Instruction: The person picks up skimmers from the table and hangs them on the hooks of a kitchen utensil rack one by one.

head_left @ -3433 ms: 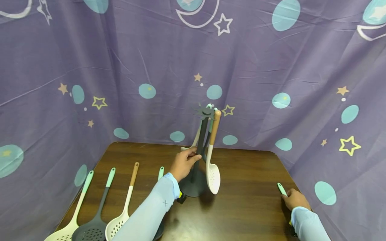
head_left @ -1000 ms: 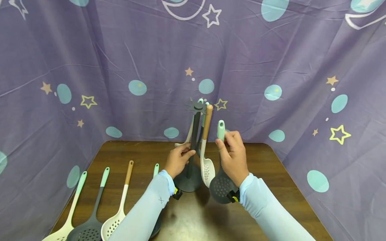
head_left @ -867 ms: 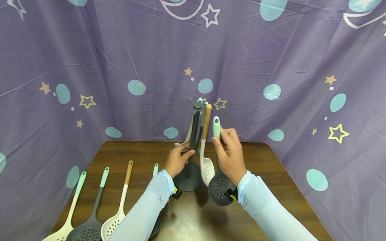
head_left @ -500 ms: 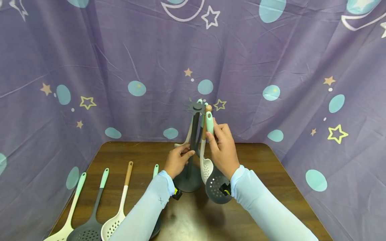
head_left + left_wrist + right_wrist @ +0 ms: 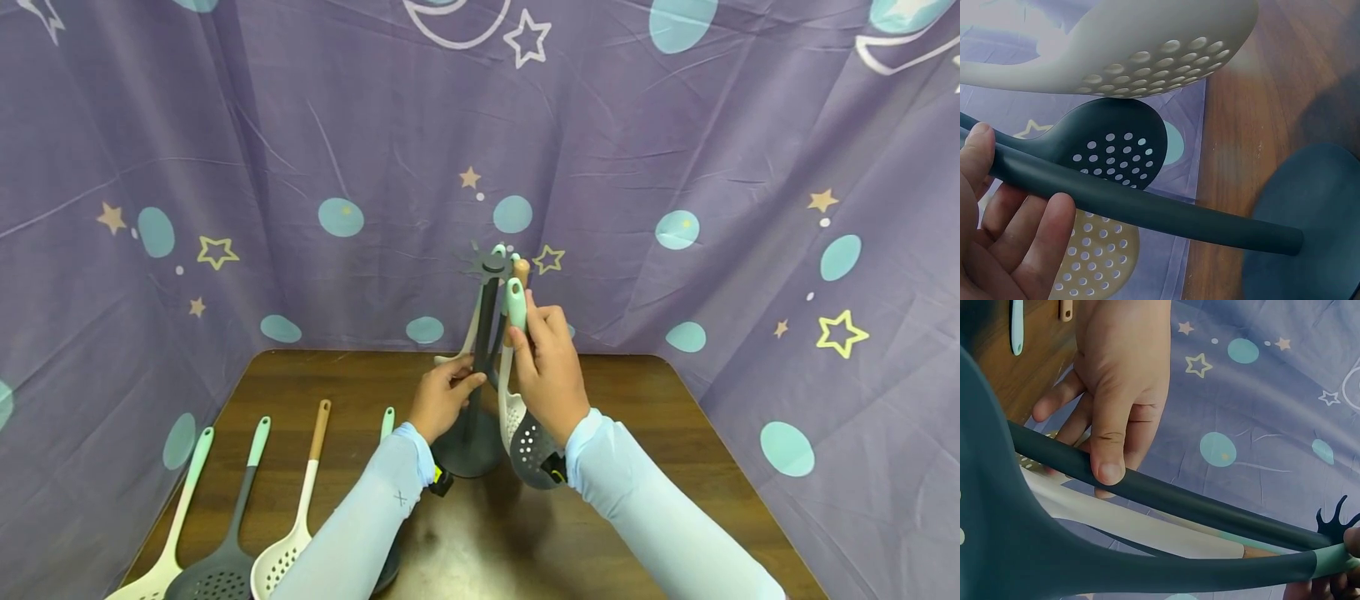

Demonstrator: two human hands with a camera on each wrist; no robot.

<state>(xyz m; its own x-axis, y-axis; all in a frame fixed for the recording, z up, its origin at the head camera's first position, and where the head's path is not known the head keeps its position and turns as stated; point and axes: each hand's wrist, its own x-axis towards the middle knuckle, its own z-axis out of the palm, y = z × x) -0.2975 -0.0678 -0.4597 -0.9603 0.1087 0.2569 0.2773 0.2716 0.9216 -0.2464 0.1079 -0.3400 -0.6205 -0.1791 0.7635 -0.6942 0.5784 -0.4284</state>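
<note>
Skimmer was pinched in right hand, left hand gripping pole; neat hooking probably needed the pole steady.

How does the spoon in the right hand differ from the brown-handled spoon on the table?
The held spoon is dark with a green handle; the lying spoon, white with a brown handle. The right hand holds the held spoon upright; the lying spoon rests on the table. Both have holes.
</note>
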